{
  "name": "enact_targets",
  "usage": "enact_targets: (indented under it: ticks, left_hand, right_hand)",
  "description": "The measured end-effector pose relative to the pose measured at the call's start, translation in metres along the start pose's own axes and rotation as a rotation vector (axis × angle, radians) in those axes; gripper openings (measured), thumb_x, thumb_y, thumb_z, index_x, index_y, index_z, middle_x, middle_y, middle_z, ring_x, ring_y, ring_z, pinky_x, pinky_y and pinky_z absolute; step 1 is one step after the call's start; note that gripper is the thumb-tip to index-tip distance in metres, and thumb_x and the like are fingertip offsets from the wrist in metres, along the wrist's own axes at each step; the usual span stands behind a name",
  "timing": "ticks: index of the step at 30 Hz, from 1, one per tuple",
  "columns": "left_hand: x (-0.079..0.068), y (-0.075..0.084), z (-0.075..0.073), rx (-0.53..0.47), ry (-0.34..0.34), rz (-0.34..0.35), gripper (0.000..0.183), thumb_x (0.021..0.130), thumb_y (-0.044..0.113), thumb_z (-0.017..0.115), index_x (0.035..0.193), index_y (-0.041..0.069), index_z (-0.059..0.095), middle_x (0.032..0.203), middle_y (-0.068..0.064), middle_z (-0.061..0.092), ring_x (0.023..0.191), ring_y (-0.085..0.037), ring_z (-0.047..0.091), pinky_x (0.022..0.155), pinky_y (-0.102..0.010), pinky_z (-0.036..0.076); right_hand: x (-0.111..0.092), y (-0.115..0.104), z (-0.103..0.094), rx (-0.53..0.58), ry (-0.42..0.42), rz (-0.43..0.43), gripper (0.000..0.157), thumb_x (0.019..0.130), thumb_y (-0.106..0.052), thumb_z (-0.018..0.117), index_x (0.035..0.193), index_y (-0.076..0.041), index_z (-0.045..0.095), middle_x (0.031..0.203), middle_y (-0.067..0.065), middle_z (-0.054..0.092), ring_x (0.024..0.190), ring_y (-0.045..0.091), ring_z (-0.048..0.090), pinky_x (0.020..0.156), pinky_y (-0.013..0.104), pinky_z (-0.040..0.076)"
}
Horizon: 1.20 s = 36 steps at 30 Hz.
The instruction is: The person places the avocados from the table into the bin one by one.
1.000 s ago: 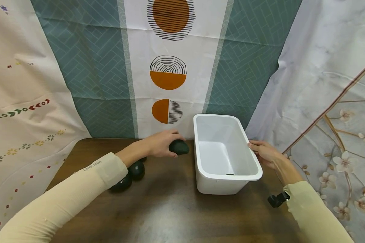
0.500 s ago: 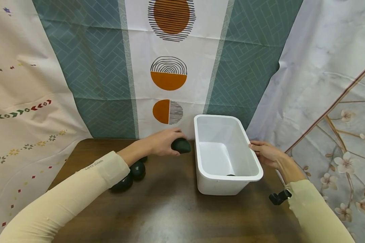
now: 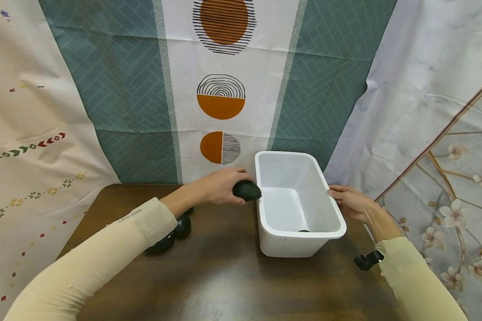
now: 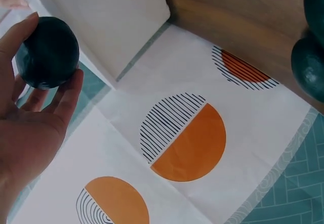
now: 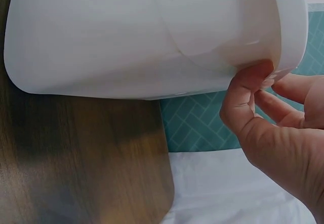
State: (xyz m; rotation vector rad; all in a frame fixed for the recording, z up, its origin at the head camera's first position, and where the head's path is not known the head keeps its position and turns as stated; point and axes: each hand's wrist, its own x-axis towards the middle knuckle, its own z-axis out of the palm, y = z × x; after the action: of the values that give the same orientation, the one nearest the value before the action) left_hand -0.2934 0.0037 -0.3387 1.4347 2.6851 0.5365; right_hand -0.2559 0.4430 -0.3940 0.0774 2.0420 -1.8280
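My left hand [image 3: 225, 186] grips a dark green avocado [image 3: 247, 190], held above the table at the left rim of a white plastic bin [image 3: 287, 246]. In the left wrist view, fingers and thumb wrap around the avocado [image 4: 48, 52], with the bin's wall [image 4: 109, 21] just behind it. My right hand [image 3: 351, 204] pinches the bin's right rim, thumb on the outer side in the right wrist view, where the hand [image 5: 283, 127] shows close up. Deep in the bin, a small dark bit [image 3: 304, 231] peeks above the front rim; most of it is hidden.
More avocados [image 3: 182, 226] lie on the brown wooden table [image 3: 225, 281] under my left forearm, partly covered by it. Patterned cloth [image 3: 221, 62] hangs behind the table, and further cloths hang at the left and right sides. A black device [image 3: 368, 260] sits on my right wrist.
My left hand has carried the avocado a short way right, up to the bin's left rim. The right hand and the bin have stayed in place.
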Motion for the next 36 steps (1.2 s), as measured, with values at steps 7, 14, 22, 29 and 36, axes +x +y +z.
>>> enact_targets:
  ticks: [7,14,22,29,36]
  left_hand:
    - [0.008,0.008,0.001,0.016,0.006,0.016,0.061,0.089,0.03,0.087,0.144,0.017,0.065,0.13,-0.003,0.06,0.112,-0.018,0.057,0.096,-0.033,0.05]
    - [0.014,0.015,0.005,0.016,-0.014,0.03,0.062,0.089,0.028,0.088,0.145,0.015,0.064,0.137,-0.004,0.06,0.119,-0.019,0.056,0.101,-0.034,0.048]
    - [0.023,0.024,0.01,0.0,-0.03,0.065,0.061,0.09,0.028,0.087,0.144,0.014,0.064,0.135,-0.004,0.06,0.116,-0.019,0.059,0.101,-0.032,0.049]
    - [0.028,0.027,0.014,-0.009,-0.032,0.08,0.061,0.09,0.029,0.088,0.143,0.014,0.064,0.133,-0.003,0.06,0.116,-0.019,0.06,0.101,-0.032,0.049]
    - [0.031,0.031,0.013,-0.01,-0.026,0.09,0.059,0.09,0.027,0.087,0.143,0.014,0.064,0.132,-0.002,0.059,0.114,-0.019,0.06,0.101,-0.031,0.048]
  right_hand:
    - [-0.002,-0.001,0.001,-0.006,0.007,0.002,0.053,0.114,-0.02,0.051,0.154,0.01,0.036,0.114,0.002,0.07,0.101,0.016,0.068,0.085,0.036,0.059]
    - [-0.003,-0.001,0.0,-0.006,0.01,0.0,0.054,0.114,-0.019,0.051,0.155,0.011,0.033,0.114,0.001,0.07,0.101,0.016,0.067,0.085,0.036,0.059]
    - [-0.003,0.001,-0.002,0.01,0.011,0.001,0.053,0.113,-0.019,0.052,0.155,0.01,0.035,0.112,0.001,0.071,0.099,0.015,0.068,0.085,0.036,0.06]
    - [-0.002,0.003,-0.002,0.022,0.011,-0.002,0.052,0.113,-0.018,0.051,0.155,0.01,0.036,0.113,0.001,0.071,0.1,0.014,0.068,0.086,0.035,0.059]
    - [-0.002,0.002,0.0,0.016,0.012,-0.002,0.054,0.114,-0.018,0.05,0.157,0.01,0.033,0.113,0.0,0.071,0.099,0.013,0.069,0.084,0.034,0.06]
